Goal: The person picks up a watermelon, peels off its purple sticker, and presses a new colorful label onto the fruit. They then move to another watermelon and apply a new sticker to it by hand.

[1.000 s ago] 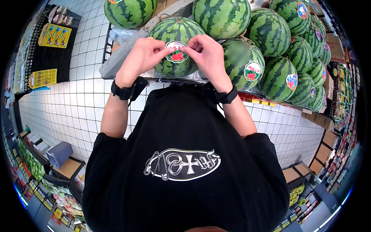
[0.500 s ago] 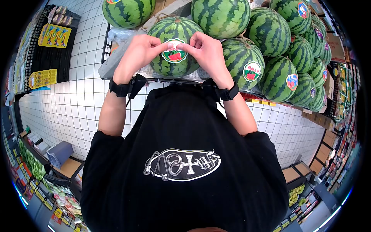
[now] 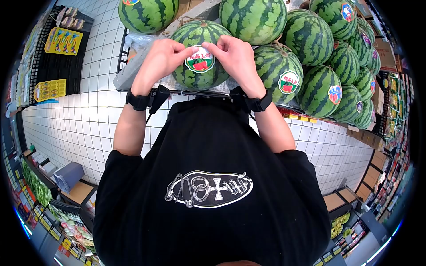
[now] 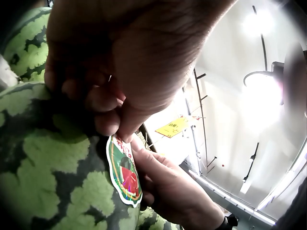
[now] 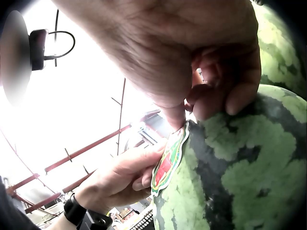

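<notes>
A striped green watermelon [image 3: 186,36] stands in front of the person, with a round sticker [image 3: 200,64] on its near side. My left hand [image 3: 162,60] has its thumb on the sticker's upper left edge. The thumb of my right hand [image 3: 236,56] touches the top edge. In both hands the other fingers are curled; some touch the rind. The left wrist view has the left hand [image 4: 120,57] above the sticker [image 4: 125,175]. In the right wrist view, the right hand [image 5: 187,57] is over the top of the sticker [image 5: 168,165]. What lies beneath the thumb tips is hidden.
Several watermelons [image 3: 309,37] crowd the display to the right, one with a similar sticker [image 3: 289,82]. Another watermelon [image 3: 148,15] stands at the upper left, near a plastic bag [image 3: 140,40]. White floor tiles [image 3: 102,119] show below the display.
Both thumbs have shifted from the middle of the sticker up to its top edge, uncovering more of its print. The watermelon sits slightly further left in the head view.
</notes>
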The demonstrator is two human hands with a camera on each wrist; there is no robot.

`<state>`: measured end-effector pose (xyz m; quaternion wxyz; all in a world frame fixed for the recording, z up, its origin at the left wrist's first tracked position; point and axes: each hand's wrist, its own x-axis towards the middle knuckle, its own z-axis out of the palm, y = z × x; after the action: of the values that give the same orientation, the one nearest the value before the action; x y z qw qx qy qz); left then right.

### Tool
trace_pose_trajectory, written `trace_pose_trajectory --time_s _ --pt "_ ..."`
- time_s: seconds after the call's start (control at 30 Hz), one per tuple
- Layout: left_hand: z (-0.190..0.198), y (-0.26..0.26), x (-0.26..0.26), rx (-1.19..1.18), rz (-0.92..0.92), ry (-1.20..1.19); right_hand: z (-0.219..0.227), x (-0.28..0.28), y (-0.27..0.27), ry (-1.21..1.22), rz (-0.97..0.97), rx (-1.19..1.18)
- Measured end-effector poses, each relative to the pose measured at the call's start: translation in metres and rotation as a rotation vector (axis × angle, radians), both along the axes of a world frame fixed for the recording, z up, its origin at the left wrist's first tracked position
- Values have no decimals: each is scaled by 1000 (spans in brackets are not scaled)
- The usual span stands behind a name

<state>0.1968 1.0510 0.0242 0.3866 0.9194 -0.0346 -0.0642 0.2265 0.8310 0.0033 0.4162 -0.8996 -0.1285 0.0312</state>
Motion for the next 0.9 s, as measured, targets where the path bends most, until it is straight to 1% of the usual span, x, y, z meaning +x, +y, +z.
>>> trace_pose_trajectory --time_s 0.03,0.17,0.23,0.33,0.4,0.47,0.57,0.67,0.7,0.8,0.83,0.9 --pt "-3 2 0 -25 -3 -17 1 0 0 10 -7 4" --pt "0 8 -3 -77 -82 41 0 0 -2 20 -13 53" --pt "3 9 -8 -80 -127 32 -4 1 -9 54 31 102" --pt "11 4 -15 -26 -71 116 -1 -1 -17 117 82 133" --pt "8 8 -15 2 -39 161 1 -5 -20 134 113 166" --pt "5 8 -16 38 14 191 2 -7 -21 157 108 149" --pt "-10 12 -20 -3 40 128 5 -13 -25 159 134 93" --pt "-14 4 -41 -16 11 -54 10 -19 -33 157 177 0" --pt "-13 4 -49 63 -27 -70 11 -21 -34 157 193 -32" --pt "-11 0 -57 -43 -95 -301 12 -25 -36 73 209 5" --pt "-6 2 -56 13 -153 -378 18 -27 -35 35 229 2" --pt "5 -5 -53 74 -196 -535 24 -32 -28 -212 290 10"
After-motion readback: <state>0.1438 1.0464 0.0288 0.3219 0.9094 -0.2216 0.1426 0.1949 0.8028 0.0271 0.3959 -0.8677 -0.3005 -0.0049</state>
